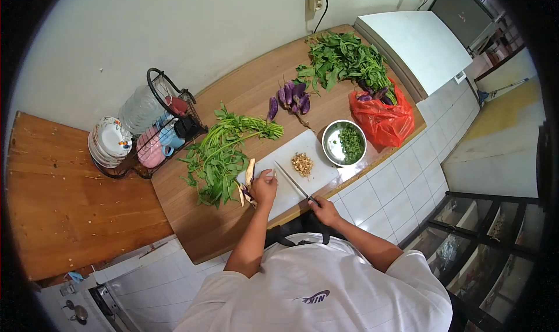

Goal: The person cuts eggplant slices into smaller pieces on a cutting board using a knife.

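My right hand grips the black handle of a knife, its blade slanting over the white cutting board. On the board's left side, my left hand has its fingers drawn together. Whatever is between them is too small to make out. Cut eggplant pieces with pale flesh lie right beside that hand. Beyond the blade sits a small pile of chopped light-brown bits. A metal bowl with chopped green leaves stands at the board's far right corner.
Leafy green stems lie left of the board. Purple eggplants rest behind it. More greens and a red plastic bag with eggplants occupy the right end. A dish rack with plates and cups stands left, against the wall.
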Available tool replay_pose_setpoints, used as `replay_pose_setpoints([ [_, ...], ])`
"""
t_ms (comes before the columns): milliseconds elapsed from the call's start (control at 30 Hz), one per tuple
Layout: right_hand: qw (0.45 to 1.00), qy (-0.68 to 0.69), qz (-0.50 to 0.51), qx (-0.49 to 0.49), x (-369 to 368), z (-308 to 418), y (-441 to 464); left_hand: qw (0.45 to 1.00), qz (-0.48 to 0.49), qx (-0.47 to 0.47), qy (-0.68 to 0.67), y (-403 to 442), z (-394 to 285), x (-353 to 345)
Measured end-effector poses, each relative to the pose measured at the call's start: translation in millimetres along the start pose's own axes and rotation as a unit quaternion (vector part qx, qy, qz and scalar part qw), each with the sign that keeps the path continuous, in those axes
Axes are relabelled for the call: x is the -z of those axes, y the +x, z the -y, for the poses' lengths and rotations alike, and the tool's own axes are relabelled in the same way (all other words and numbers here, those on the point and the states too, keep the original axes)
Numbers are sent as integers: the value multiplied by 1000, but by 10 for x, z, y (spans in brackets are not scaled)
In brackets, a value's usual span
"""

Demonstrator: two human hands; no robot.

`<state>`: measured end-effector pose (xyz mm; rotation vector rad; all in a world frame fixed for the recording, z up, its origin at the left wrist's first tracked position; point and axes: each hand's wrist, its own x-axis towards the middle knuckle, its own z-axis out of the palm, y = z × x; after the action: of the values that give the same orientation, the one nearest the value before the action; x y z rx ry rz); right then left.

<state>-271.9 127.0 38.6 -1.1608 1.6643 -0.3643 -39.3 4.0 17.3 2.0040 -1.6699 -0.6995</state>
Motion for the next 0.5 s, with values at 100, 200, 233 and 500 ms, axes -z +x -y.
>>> replay_pose_setpoints([
  [100, 999, -32, -25, 33, -108, -54, 9, 997, -43, -46, 41, 11, 111, -56],
  [200, 1000, 2, 13, 9, -133, 89, -87, 999, 5, 46, -27, -13, 123, -44],
  [233, 1000, -9, 22, 10, -152, 135, -122, 999, 8, 46, -26, -25, 101, -33],
  [500, 999, 14, 30, 7, -378, 187, -159, 996, -11, 94, 9, -83, -11, -60],
])
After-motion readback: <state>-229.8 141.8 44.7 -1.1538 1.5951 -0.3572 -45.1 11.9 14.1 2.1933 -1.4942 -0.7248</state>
